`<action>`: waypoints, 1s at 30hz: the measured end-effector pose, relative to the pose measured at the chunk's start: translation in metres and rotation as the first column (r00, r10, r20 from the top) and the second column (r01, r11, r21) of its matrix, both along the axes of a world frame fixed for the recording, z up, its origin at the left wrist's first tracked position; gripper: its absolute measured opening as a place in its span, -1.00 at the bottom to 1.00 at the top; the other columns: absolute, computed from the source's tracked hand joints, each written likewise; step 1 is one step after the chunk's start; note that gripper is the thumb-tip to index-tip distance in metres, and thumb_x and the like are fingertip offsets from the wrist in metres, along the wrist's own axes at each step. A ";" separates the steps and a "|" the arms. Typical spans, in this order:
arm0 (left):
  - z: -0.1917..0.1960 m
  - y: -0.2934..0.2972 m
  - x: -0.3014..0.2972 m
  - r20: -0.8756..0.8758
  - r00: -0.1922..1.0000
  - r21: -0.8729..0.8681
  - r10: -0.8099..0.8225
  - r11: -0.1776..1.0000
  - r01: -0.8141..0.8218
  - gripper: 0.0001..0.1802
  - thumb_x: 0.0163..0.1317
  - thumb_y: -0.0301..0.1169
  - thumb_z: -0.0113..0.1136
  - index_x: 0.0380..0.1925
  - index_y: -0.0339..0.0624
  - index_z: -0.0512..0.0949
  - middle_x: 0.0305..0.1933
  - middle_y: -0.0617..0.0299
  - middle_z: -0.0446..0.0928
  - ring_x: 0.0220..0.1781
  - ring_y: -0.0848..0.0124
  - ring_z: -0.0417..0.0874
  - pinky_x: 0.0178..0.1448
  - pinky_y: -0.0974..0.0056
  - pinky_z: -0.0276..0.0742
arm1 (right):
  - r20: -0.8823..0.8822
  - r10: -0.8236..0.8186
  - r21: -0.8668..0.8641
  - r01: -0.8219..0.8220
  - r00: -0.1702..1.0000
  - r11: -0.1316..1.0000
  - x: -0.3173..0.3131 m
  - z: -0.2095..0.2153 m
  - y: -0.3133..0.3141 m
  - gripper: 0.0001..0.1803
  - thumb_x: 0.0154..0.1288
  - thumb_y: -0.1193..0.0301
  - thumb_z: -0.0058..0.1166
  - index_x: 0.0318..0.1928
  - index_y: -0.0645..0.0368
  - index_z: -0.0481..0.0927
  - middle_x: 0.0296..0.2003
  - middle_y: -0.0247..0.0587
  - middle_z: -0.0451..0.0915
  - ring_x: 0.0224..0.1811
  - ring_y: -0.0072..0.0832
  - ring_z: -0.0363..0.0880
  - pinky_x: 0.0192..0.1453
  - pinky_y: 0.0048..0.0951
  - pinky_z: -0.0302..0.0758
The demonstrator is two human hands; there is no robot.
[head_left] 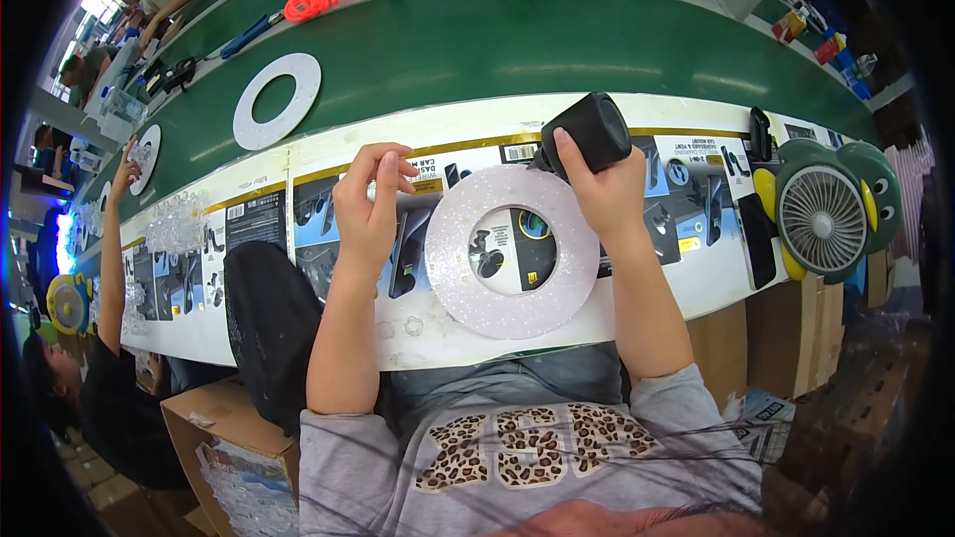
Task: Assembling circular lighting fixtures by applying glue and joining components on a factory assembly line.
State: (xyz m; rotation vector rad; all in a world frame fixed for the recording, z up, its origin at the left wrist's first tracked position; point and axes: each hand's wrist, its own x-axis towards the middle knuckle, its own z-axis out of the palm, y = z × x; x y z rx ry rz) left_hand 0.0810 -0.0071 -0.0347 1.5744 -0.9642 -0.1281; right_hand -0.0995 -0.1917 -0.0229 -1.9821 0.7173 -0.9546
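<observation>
A wide white speckled ring (453,268) lies flat in front of me on the worktop. My right hand (602,189) is closed round a black squeeze bottle (589,129), tilted so that its nozzle points down at the ring's upper edge. Left of the ring, my left hand (366,201) is raised above the worktop with its fingers curled together. A small pale bit shows between them, too small to name. Through the ring's hole, printed card packaging (532,259) is visible.
Clear plastic pieces (179,222) are heaped at the left. Another white ring (310,89) lies on the green belt (448,40). A fan (824,209) and a phone (757,242) are at the right. A co-worker's arm (111,259) reaches in at far left, beyond a black-covered shape (264,308).
</observation>
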 end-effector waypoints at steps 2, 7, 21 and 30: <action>-0.001 0.000 0.000 0.004 1.000 0.006 0.005 1.000 -0.005 -0.74 0.47 -0.36 -0.07 -0.20 -0.32 0.55 -0.42 0.18 0.61 -0.45 0.52 0.59 -0.29 0.42 0.46 | 0.003 0.008 -0.008 -0.008 1.000 1.000 0.001 -0.001 0.000 -0.73 0.28 0.31 0.25 -0.34 0.32 0.64 -0.51 -0.26 0.66 -0.48 -0.59 0.58 -0.38 -0.51 0.47; 0.003 0.002 -0.001 0.000 1.000 0.014 0.015 1.000 -0.015 -0.74 0.47 -0.36 -0.07 -0.20 -0.32 0.55 -0.43 0.18 0.61 -0.45 0.52 0.59 -0.28 0.43 0.46 | 0.073 -0.017 -0.019 0.018 0.997 1.000 0.004 0.001 0.001 -0.65 0.22 0.20 0.26 -0.43 0.28 0.62 -0.61 -0.15 0.60 -0.59 -0.37 0.57 -0.45 -0.38 0.45; 0.000 0.001 0.001 0.004 1.000 -0.005 0.003 1.000 -0.003 -0.74 0.47 -0.37 -0.07 -0.20 -0.32 0.55 -0.42 0.19 0.61 -0.45 0.53 0.59 -0.28 0.43 0.46 | 0.102 0.030 0.088 -0.039 0.994 0.995 0.001 0.003 0.005 -0.75 0.18 0.31 0.31 -0.38 0.27 0.64 -0.52 -0.27 0.66 -0.48 -0.56 0.60 -0.37 -0.51 0.49; -0.001 0.001 0.001 0.012 1.000 -0.005 0.002 1.000 -0.002 -0.74 0.47 -0.37 -0.07 -0.21 -0.32 0.55 -0.42 0.19 0.62 -0.45 0.52 0.59 -0.28 0.43 0.46 | 0.105 0.091 0.097 -0.101 0.990 0.990 0.003 0.001 0.014 -0.76 0.16 0.27 0.29 -0.39 0.22 0.66 -0.58 -0.25 0.65 -0.54 -0.49 0.63 -0.39 -0.48 0.49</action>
